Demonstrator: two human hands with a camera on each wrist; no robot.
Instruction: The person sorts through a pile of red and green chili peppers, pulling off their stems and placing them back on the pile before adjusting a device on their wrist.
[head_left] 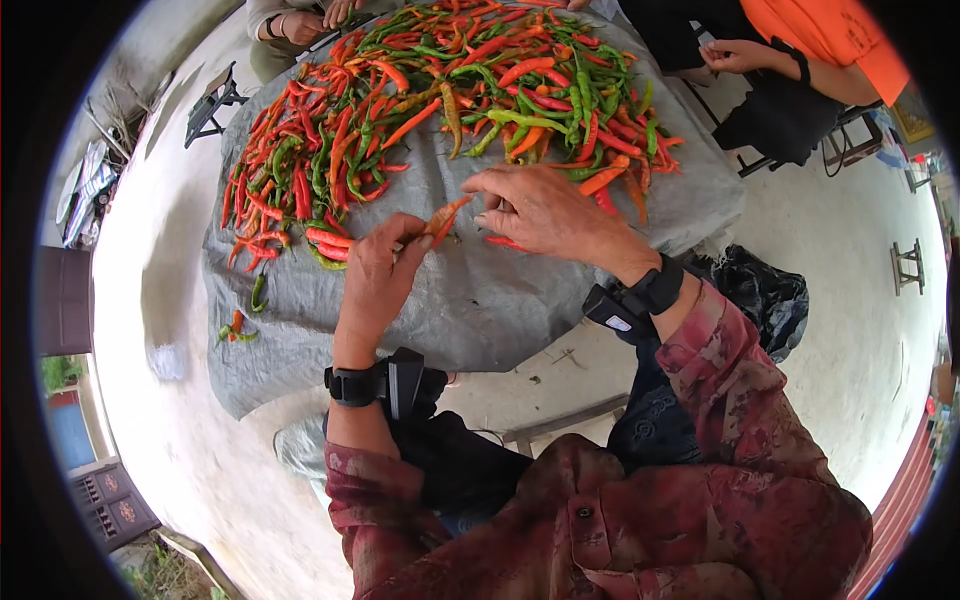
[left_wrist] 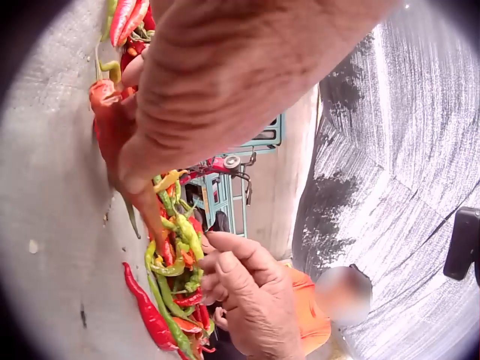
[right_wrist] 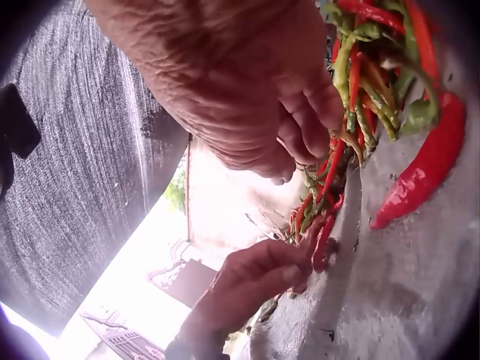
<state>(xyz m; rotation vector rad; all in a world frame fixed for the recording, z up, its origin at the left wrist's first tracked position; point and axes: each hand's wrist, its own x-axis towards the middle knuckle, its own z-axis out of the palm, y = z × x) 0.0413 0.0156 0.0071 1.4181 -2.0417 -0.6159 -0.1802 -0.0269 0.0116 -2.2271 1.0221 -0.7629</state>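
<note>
My left hand (head_left: 376,268) pinches an orange-red chili pepper (head_left: 442,218) between thumb and fingers, low over the grey sheet (head_left: 480,300). In the left wrist view the same pepper (left_wrist: 111,124) shows its stem end upward. My right hand (head_left: 548,215) hovers a short way to the right, fingers loosely bent, with nothing visible between them. Beneath that hand a single red chili (right_wrist: 429,169) with a curved green stem lies on the sheet. Just beyond both hands spreads a large heap of red, orange and green chilies (head_left: 400,105).
Several stray chilies (head_left: 258,293) lie left of the heap. Across the sheet is a person's hand (head_left: 300,27); at the right is another person in orange (head_left: 835,40). A black plastic bag (head_left: 765,300) sits by my right arm. Small stools (head_left: 908,268) stand on the floor.
</note>
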